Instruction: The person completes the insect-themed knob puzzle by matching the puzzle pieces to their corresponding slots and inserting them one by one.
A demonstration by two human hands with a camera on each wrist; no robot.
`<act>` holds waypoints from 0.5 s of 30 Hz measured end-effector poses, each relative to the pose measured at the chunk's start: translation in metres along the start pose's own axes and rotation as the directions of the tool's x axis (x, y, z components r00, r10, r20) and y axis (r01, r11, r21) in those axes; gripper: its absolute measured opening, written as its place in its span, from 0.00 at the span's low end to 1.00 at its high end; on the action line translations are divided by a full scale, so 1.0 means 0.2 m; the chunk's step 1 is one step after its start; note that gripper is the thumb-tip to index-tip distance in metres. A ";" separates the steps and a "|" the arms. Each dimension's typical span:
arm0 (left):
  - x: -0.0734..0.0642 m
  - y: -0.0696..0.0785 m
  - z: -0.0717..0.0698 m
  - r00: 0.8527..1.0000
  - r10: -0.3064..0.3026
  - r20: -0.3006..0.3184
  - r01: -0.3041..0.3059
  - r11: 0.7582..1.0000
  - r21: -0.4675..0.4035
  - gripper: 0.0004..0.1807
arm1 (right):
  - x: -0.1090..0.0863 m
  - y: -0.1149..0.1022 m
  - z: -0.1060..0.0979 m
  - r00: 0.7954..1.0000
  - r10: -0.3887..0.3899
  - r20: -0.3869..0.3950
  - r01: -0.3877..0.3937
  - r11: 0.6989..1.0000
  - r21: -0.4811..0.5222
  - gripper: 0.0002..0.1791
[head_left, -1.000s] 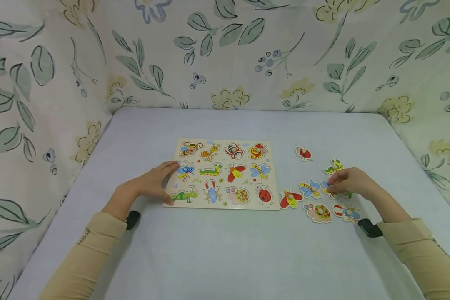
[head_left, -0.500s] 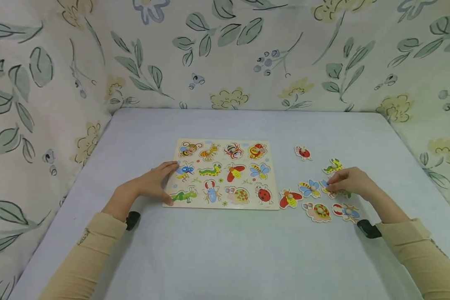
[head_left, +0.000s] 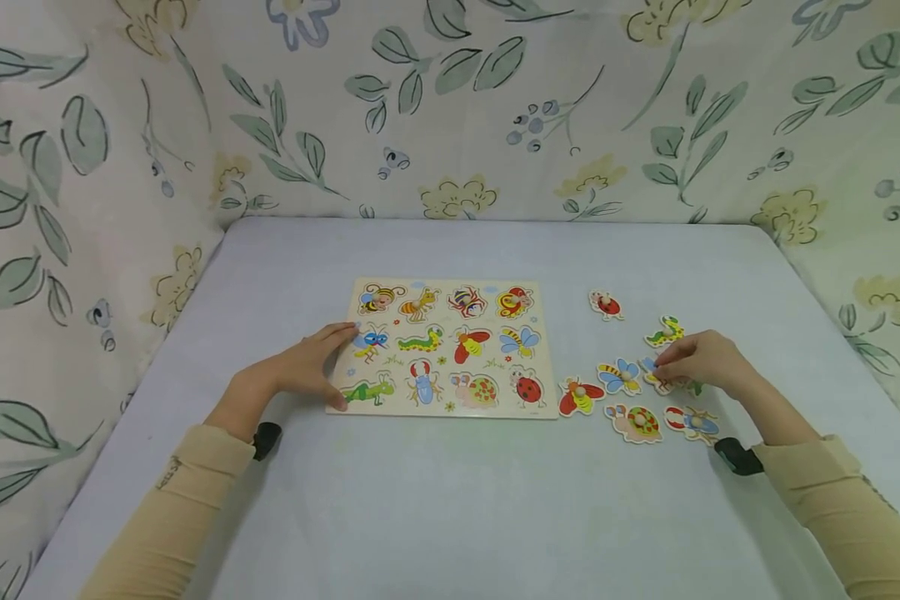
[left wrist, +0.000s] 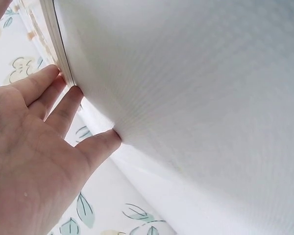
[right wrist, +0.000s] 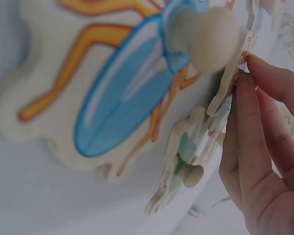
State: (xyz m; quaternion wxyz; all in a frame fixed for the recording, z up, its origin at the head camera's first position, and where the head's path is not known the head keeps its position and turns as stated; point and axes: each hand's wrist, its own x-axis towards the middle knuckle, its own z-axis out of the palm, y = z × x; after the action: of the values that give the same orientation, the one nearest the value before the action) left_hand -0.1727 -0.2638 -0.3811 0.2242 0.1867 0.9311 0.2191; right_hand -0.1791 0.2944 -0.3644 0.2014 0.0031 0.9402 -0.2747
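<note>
The wooden insect puzzle board (head_left: 405,411) lies flat on the table. At its left edge rests my left hand (head_left: 296,367), fingers and thumb spread; the left wrist view shows fingertips (left wrist: 76,93) against the board's side. My right hand (head_left: 708,362) is over the loose pieces, thumb and fingers pinching the knob of a blue-winged insect puzzle piece (head_left: 649,367) partly hidden under the fingertips. Next to it are a yellow-and-blue winged piece (head_left: 619,377), a green caterpillar piece (head_left: 664,332) and a green piece (head_left: 694,388) mostly covered by the hand.
Nearer the front lie a blue beetle piece (head_left: 692,423), a snail piece (head_left: 634,424) and a red-winged piece (head_left: 581,397) touching the board's corner. A ladybug piece (head_left: 606,306) sits farther back. Patterned cloth (head_left: 450,108) rises behind the white table (head_left: 450,508).
Almost nothing differs. The right hand has shifted very slightly at the same piece; the left hand and the board stay where they were.
</note>
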 end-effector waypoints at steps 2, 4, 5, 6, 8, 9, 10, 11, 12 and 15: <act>0.00 0.00 0.00 1.000 0.007 -0.005 -0.007 1.000 0.000 0.62 | 0.00 0.00 -0.01 1.000 -0.001 -0.017 0.000 1.000 -0.007 0.16; 0.00 0.00 0.00 1.000 0.004 -0.006 -0.004 1.000 0.002 0.62 | 0.00 0.00 -0.02 0.999 -0.007 -0.032 0.006 1.000 -0.010 0.17; 0.00 0.00 0.01 1.000 0.004 -0.007 -0.004 1.000 0.002 0.62 | 0.00 0.00 -0.02 0.999 -0.008 -0.038 0.008 1.000 -0.009 0.18; 0.00 0.00 0.01 1.000 0.004 -0.008 -0.004 1.000 0.001 0.62 | 0.00 -0.01 -0.02 0.999 -0.010 -0.044 0.010 1.000 -0.009 0.18; 0.00 0.00 0.01 1.000 0.000 -0.004 0.000 1.000 -0.002 0.62 | 0.00 -0.01 -0.03 0.998 -0.020 -0.055 0.019 1.000 -0.011 0.18; 0.00 0.00 0.00 1.000 -0.002 -0.002 0.002 1.000 -0.003 0.62 | -0.01 -0.02 -0.03 0.998 -0.027 -0.058 0.026 1.000 -0.011 0.18; 0.00 0.00 0.00 1.000 -0.004 0.001 0.004 1.000 -0.002 0.62 | -0.01 -0.02 -0.03 0.998 -0.034 -0.061 0.033 0.999 -0.010 0.18; 0.00 0.00 0.00 1.000 -0.003 0.001 0.003 1.000 -0.002 0.62 | -0.01 -0.03 -0.04 0.997 -0.040 -0.063 0.039 0.999 -0.011 0.18; 0.00 0.00 0.00 1.000 -0.001 0.002 0.001 1.000 0.000 0.62 | -0.01 -0.03 -0.04 0.997 -0.047 -0.067 0.046 0.999 -0.013 0.17; 0.00 0.01 0.00 1.000 0.000 -0.001 0.000 1.000 0.007 0.62 | -0.01 -0.05 -0.05 0.996 -0.054 -0.071 0.053 0.998 -0.019 0.17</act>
State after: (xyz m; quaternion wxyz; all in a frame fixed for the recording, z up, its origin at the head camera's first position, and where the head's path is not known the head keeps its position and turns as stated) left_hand -0.1733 -0.2627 -0.3801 0.2230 0.1875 0.9320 0.2158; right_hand -0.1825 0.2904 -0.3516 0.1603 -0.0139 0.9488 -0.2718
